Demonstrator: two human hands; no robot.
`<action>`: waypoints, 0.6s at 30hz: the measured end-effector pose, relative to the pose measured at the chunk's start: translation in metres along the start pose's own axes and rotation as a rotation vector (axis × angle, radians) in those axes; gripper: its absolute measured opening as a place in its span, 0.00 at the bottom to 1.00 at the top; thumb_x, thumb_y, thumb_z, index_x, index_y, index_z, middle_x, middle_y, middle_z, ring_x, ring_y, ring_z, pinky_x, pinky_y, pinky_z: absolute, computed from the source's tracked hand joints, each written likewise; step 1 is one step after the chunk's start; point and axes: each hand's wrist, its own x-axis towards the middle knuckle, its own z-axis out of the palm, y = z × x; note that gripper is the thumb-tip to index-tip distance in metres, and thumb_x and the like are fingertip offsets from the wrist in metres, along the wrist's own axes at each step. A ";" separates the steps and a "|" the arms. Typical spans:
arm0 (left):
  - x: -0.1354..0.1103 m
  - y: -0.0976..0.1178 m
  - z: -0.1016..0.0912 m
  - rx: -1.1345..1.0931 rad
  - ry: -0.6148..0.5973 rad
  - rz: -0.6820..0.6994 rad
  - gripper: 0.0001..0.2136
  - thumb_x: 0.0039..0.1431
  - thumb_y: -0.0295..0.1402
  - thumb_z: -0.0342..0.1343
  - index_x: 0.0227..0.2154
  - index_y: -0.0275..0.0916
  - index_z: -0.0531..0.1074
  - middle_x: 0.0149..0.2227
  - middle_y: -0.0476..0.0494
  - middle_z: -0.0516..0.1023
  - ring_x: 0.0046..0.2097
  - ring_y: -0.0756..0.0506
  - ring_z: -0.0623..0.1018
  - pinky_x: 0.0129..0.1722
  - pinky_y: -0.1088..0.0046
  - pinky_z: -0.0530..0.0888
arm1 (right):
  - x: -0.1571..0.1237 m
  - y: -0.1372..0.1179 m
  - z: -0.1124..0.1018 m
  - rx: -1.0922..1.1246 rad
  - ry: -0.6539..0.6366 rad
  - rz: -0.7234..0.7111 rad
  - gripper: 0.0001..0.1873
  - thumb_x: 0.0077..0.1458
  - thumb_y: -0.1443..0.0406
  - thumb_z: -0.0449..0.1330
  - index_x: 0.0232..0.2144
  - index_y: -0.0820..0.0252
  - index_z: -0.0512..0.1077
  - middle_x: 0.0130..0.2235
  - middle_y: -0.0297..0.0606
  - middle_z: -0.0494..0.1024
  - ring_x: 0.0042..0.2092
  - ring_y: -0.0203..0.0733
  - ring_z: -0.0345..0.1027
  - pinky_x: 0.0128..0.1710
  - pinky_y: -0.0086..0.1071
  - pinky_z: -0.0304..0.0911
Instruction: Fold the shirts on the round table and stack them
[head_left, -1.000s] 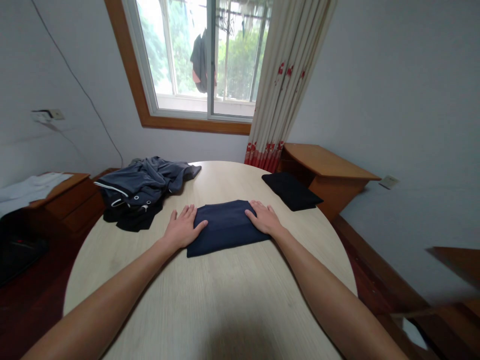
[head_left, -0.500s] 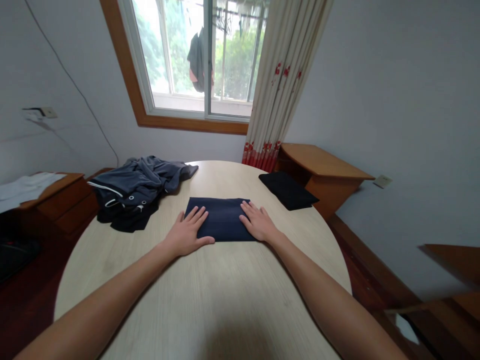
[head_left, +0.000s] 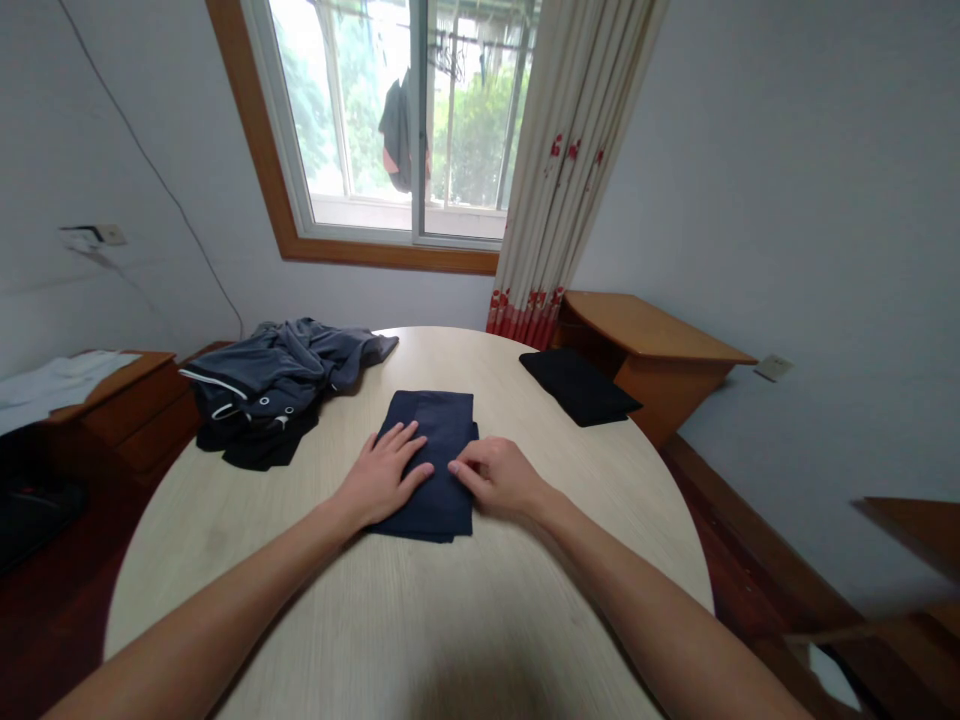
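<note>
A dark navy folded garment [head_left: 441,415] lies on the pale round table [head_left: 420,640], its long side pointing away from me. Layers show unevenly along its near and right edges; its exact kind cannot be made out. My left hand [head_left: 384,476] rests flat on the garment's left part with fingers spread. At the right edge, my right hand [head_left: 502,476] is curled, thumb and forefinger pinching the cloth.
A heap of grey and black clothes [head_left: 289,365] sits at the table's left. A folded black cloth [head_left: 577,385] lies at the back right, near a wooden desk [head_left: 660,330]. Behind the table hangs a curtain [head_left: 570,150] beside the window.
The navy garment was lying wide across the table; now it is narrower and reaches nearer to me. My right hand went from flat on it to a pinch at its right edge.
</note>
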 end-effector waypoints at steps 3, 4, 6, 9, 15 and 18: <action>-0.010 0.031 0.006 -0.023 -0.108 0.221 0.32 0.67 0.54 0.45 0.67 0.41 0.61 0.71 0.38 0.56 0.72 0.33 0.53 0.68 0.42 0.47 | 0.004 0.017 0.001 -0.013 0.205 0.047 0.15 0.65 0.61 0.53 0.39 0.59 0.79 0.40 0.41 0.83 0.42 0.43 0.74 0.47 0.35 0.64; -0.013 0.039 0.007 -0.034 -0.146 0.312 0.33 0.67 0.54 0.45 0.68 0.41 0.59 0.71 0.39 0.56 0.72 0.34 0.52 0.69 0.42 0.46 | 0.005 0.021 0.001 -0.012 0.235 0.056 0.15 0.65 0.62 0.52 0.41 0.59 0.79 0.42 0.42 0.83 0.45 0.44 0.75 0.50 0.36 0.65; -0.019 0.053 0.010 -0.063 -0.213 0.482 0.31 0.69 0.51 0.44 0.69 0.41 0.57 0.71 0.40 0.54 0.73 0.35 0.50 0.69 0.44 0.46 | 0.006 0.027 0.002 -0.007 0.243 0.050 0.16 0.65 0.62 0.52 0.46 0.59 0.78 0.48 0.43 0.82 0.50 0.44 0.74 0.55 0.38 0.64; -0.028 0.066 0.013 -0.121 -0.265 0.661 0.27 0.72 0.46 0.42 0.69 0.42 0.56 0.72 0.42 0.53 0.73 0.36 0.49 0.70 0.47 0.46 | 0.009 0.035 0.008 -0.008 0.097 -0.018 0.20 0.66 0.61 0.52 0.56 0.58 0.73 0.59 0.44 0.75 0.62 0.46 0.66 0.63 0.44 0.57; -0.035 0.072 0.006 -0.329 -0.364 0.800 0.25 0.70 0.42 0.47 0.67 0.41 0.62 0.69 0.40 0.60 0.71 0.37 0.55 0.70 0.48 0.46 | 0.017 0.070 0.014 -0.156 -0.178 0.282 0.31 0.70 0.51 0.45 0.69 0.54 0.57 0.71 0.43 0.54 0.73 0.50 0.43 0.69 0.58 0.38; -0.030 0.066 -0.006 -0.542 -0.404 0.734 0.16 0.69 0.42 0.50 0.52 0.45 0.77 0.58 0.43 0.77 0.62 0.39 0.72 0.67 0.55 0.59 | 0.017 0.082 0.010 -0.223 -0.114 0.422 0.31 0.70 0.52 0.43 0.69 0.57 0.56 0.71 0.46 0.54 0.72 0.50 0.43 0.69 0.57 0.38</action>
